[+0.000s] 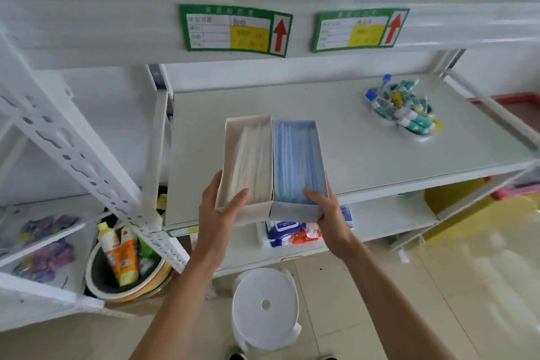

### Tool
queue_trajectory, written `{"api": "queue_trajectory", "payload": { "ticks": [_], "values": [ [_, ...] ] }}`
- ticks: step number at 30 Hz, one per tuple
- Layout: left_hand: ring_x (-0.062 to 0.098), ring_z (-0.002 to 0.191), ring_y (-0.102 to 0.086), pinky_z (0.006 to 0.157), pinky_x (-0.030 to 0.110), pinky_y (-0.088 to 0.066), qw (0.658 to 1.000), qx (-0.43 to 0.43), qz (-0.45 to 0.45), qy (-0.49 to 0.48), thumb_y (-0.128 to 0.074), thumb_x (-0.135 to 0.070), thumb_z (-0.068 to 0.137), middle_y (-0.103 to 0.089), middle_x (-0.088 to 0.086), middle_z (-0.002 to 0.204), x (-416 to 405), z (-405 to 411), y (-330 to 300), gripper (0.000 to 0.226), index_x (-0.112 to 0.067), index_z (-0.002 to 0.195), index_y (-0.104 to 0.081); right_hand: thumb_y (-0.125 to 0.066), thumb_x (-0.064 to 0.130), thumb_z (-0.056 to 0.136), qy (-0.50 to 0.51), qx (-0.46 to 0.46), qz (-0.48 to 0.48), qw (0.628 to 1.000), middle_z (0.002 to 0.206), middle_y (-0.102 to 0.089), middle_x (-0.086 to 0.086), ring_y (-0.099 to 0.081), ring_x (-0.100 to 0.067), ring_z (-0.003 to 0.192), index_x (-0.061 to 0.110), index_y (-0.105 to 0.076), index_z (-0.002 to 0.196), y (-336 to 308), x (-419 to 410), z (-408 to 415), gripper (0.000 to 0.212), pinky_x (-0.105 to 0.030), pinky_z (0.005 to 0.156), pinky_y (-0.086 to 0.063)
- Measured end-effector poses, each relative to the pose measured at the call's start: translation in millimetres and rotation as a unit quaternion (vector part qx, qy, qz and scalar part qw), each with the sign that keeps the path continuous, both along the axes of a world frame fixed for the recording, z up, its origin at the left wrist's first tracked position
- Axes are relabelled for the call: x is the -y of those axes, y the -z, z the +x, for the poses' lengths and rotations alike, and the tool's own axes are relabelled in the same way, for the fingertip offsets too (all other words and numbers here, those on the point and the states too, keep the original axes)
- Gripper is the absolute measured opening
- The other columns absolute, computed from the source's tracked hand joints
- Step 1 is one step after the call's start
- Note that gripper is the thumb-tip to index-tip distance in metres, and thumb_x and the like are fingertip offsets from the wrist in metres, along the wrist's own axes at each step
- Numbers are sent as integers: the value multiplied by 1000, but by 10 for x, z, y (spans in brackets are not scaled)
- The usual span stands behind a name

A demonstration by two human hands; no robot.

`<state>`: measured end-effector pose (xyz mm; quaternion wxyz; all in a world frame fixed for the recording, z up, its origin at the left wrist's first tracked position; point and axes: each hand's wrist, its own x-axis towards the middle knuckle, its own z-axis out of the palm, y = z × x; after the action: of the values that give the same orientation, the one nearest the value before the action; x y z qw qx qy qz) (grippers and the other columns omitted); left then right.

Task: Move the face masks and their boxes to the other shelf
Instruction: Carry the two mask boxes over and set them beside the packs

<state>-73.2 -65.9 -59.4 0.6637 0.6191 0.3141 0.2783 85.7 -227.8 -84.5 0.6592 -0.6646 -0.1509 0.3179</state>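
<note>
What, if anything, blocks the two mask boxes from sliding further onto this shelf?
Nothing visible does. The left hand and right hand hold the white box and blue box at the shelf front edge; the small tubes lie far right, apart.

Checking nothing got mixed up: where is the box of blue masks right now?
In the head view, the box of blue masks sits at the shelf's front edge, right hand gripping its near end, touching the box of white masks on its left.
</note>
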Motion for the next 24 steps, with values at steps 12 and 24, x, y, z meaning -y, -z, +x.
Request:
{"api": "queue_trajectory", "payload": {
  "ticks": [12, 24],
  "values": [
    [3, 106, -69, 75, 20, -61, 984, 13, -19, 177, -81, -55, 76, -67, -15, 125, 1591, 892, -27, 73, -41, 142, -54, -65, 51, 70, 202, 62, 43, 976, 113, -64, -3, -66, -13, 96, 18, -44, 146, -338, 1990, 2, 85, -20, 64, -54],
    [31, 109, -69, 72, 39, -59, 899, -9, 11, 437, -72, -61, 76, -69, 2, 121, 3918, 1752, 139, 66, -48, 138, -54, -67, 51, 76, 444, 77, -2, 893, 112, -71, 4, -68, -13, 103, 17, -56, 136, -268, 4549, -244, 70, -23, 76, -54]
  ]
}}
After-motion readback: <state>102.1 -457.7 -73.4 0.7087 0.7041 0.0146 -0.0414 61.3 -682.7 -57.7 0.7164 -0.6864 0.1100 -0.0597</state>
